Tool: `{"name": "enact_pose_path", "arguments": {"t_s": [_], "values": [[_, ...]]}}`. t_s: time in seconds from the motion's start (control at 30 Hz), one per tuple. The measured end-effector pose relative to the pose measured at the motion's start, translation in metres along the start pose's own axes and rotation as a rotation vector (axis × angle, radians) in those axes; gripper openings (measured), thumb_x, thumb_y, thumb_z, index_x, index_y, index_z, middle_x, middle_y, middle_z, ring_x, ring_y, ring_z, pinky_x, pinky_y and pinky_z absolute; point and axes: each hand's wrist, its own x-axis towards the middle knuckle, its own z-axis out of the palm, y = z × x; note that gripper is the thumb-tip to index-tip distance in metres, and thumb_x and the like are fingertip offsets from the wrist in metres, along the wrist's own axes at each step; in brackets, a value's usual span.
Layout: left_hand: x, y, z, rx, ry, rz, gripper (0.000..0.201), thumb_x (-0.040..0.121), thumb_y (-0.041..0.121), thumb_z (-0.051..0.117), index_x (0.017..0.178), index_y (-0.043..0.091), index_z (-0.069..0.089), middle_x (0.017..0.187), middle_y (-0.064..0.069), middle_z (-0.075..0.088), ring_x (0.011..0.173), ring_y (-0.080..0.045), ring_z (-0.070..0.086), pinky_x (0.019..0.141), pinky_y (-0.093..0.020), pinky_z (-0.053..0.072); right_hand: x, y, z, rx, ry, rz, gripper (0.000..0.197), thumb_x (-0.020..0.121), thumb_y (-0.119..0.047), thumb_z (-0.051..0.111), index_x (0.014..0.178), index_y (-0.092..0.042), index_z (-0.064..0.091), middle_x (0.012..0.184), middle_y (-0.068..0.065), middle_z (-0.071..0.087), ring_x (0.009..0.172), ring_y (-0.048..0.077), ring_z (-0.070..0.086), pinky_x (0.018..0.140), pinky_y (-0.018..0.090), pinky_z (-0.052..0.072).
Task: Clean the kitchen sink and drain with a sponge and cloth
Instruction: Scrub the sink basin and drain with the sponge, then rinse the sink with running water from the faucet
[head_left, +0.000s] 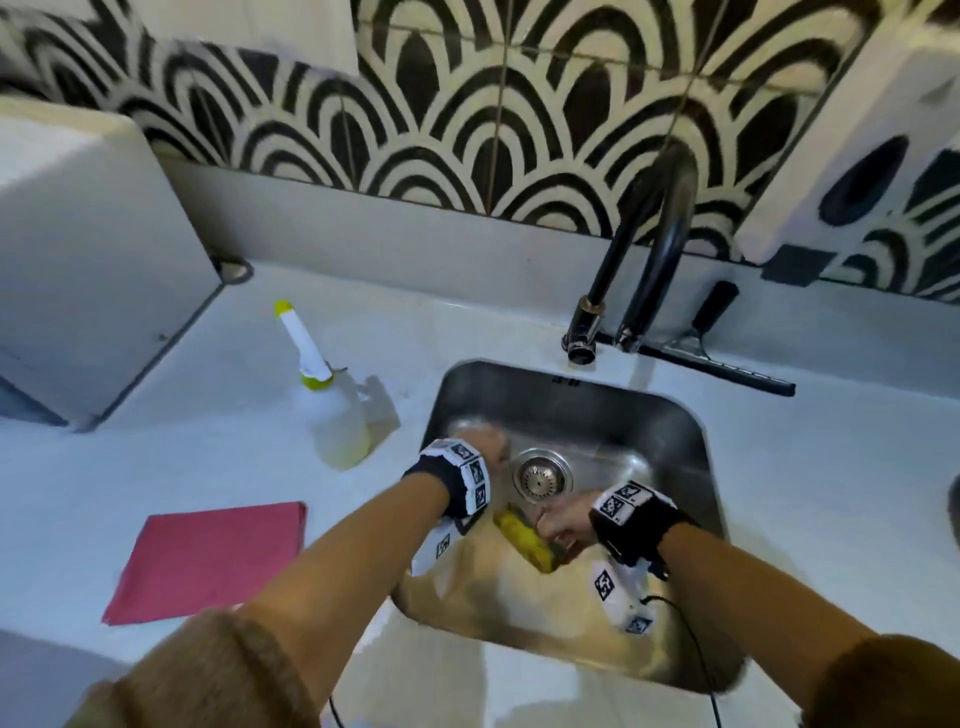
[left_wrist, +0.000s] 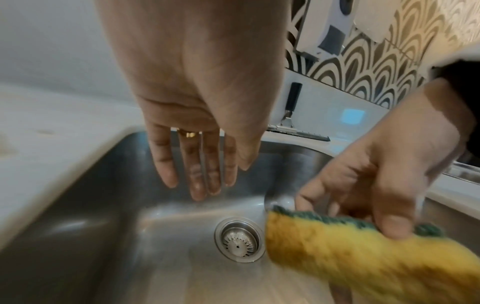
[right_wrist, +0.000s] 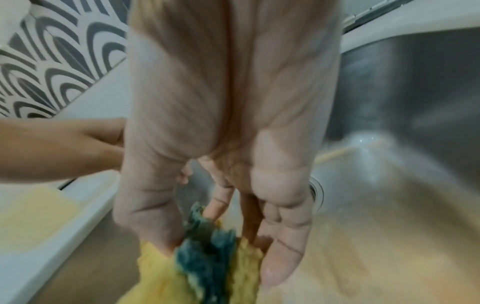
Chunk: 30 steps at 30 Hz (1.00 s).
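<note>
A steel sink (head_left: 675, 431) is set in a white counter, with a round drain strainer (head_left: 543, 475) in its floor. My right hand (head_left: 563, 522) pinches a yellow sponge (head_left: 524, 540) with a green scouring side (left_wrist: 324, 218), just in front of the drain (left_wrist: 239, 239). In the right wrist view the sponge (right_wrist: 207, 265) is folded between thumb and fingers. My left hand (head_left: 485, 447) hangs inside the sink left of the drain, fingers (left_wrist: 197, 174) straight and wet, holding nothing. A red cloth (head_left: 208, 558) lies flat on the counter to the left.
A clear bottle of yellowish liquid with a white-and-green top (head_left: 332, 405) stands left of the sink. A black faucet (head_left: 649, 270) arches behind the sink, beside a black squeegee (head_left: 722, 358). A white appliance (head_left: 78, 249) sits at the far left.
</note>
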Motion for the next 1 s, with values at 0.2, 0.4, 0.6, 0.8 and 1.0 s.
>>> {"name": "enact_pose_path", "arguments": {"t_s": [0.2, 0.4, 0.6, 0.8, 1.0], "values": [[-0.071, 0.017, -0.019, -0.259, -0.033, -0.153, 0.030, 0.098, 0.020, 0.045, 0.114, 0.000, 0.061, 0.105, -0.016, 0.057, 0.092, -0.025, 0.055, 0.081, -0.032, 0.043, -0.036, -0.028, 0.013, -0.167, 0.249, -0.135, 0.010, 0.079, -0.011, 0.067, 0.084, -0.014, 0.059, 0.069, -0.002, 0.049, 0.066, 0.012, 0.046, 0.053, 0.019, 0.038], [-0.107, 0.024, -0.006, -0.537, 0.133, -0.271, 0.044, 0.098, 0.037, 0.045, 0.122, 0.003, 0.059, 0.117, -0.018, 0.062, 0.107, -0.030, 0.059, 0.089, -0.033, 0.045, -0.040, -0.042, 0.035, 0.072, 0.357, -0.155, 0.031, 0.078, -0.012, 0.070, 0.090, -0.020, 0.042, 0.086, 0.005, 0.049, 0.073, 0.018, 0.053, 0.042, 0.021, 0.047], [-0.149, -0.013, 0.004, -0.718, 0.243, -0.355, 0.041, 0.093, 0.039, 0.053, 0.103, 0.000, 0.059, 0.101, -0.021, 0.065, 0.100, -0.035, 0.064, 0.077, -0.034, 0.048, -0.034, -0.080, 0.073, 0.062, 0.391, -0.344, 0.031, 0.085, -0.013, 0.067, 0.101, -0.016, 0.040, 0.080, -0.001, 0.047, 0.072, 0.020, 0.055, 0.050, 0.029, 0.048], [-0.198, -0.085, 0.014, -0.825, 0.304, -0.407, 0.045, 0.079, 0.015, 0.073, 0.097, 0.011, 0.032, 0.094, -0.016, 0.058, 0.079, -0.026, 0.056, 0.068, -0.035, 0.049, -0.011, -0.127, 0.114, 0.043, 0.414, -0.471, 0.029, 0.083, -0.001, 0.065, 0.083, -0.021, 0.044, 0.066, 0.004, 0.045, 0.052, 0.016, 0.046, 0.036, 0.023, 0.044], [-0.213, -0.120, 0.025, -0.691, 0.376, -0.380, 0.024, 0.080, -0.005, 0.058, 0.082, 0.015, 0.045, 0.095, -0.016, 0.063, 0.079, -0.029, 0.061, 0.071, -0.036, 0.052, 0.012, -0.157, 0.152, -0.017, 0.404, -0.471, 0.030, 0.081, 0.003, 0.065, 0.092, -0.016, 0.044, 0.066, -0.001, 0.046, 0.052, 0.010, 0.042, 0.041, 0.015, 0.036]]}}
